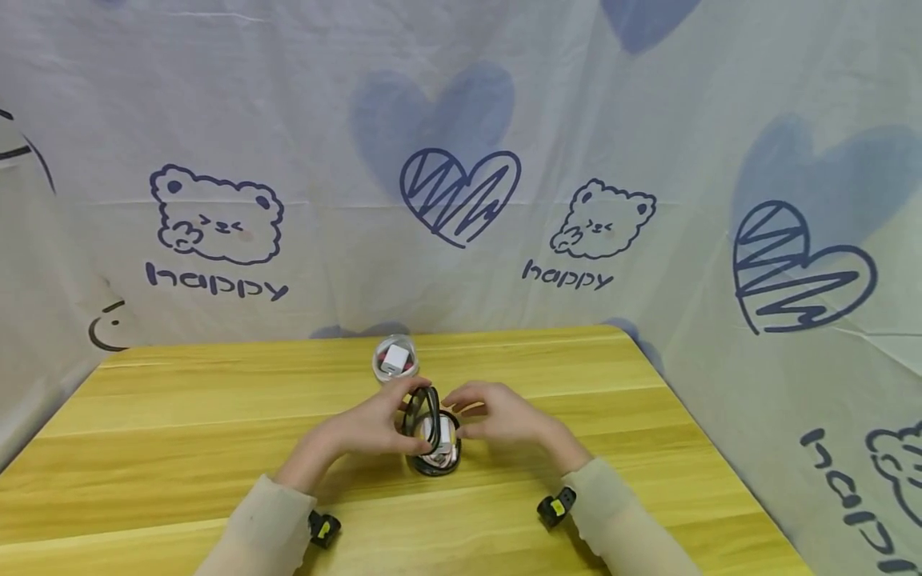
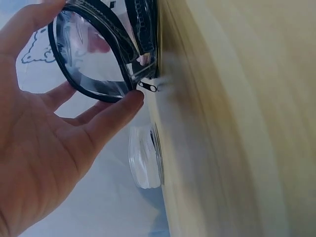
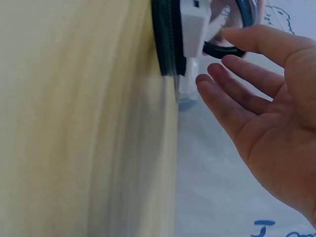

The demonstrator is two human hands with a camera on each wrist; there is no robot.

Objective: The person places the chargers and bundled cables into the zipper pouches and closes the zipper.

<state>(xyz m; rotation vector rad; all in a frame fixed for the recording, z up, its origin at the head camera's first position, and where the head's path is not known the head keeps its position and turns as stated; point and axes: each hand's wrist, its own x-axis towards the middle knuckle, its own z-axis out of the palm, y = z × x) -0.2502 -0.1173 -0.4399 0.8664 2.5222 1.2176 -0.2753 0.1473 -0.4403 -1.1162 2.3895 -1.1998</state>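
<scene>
A small round clear zip pouch with black trim [image 1: 436,472] lies on the table with its lid [image 2: 94,64] lifted. My left hand [image 1: 367,420] pinches that lid by its rim, thumb on the near side and fingers at the far side. Inside the pouch sits a white charger plug [image 3: 194,29] with a pale cable below it. A zipper pull [image 2: 148,87] hangs near my left thumb. On the pouch's other side my right hand [image 1: 504,416] holds nothing, its fingers loosely bent and close to the charger.
Farther back on the wooden table [image 1: 216,416], a second round clear pouch [image 1: 395,336] holds a white plug and cable. A white curtain [image 1: 324,240] printed with bears and hearts hangs behind the table and along its sides.
</scene>
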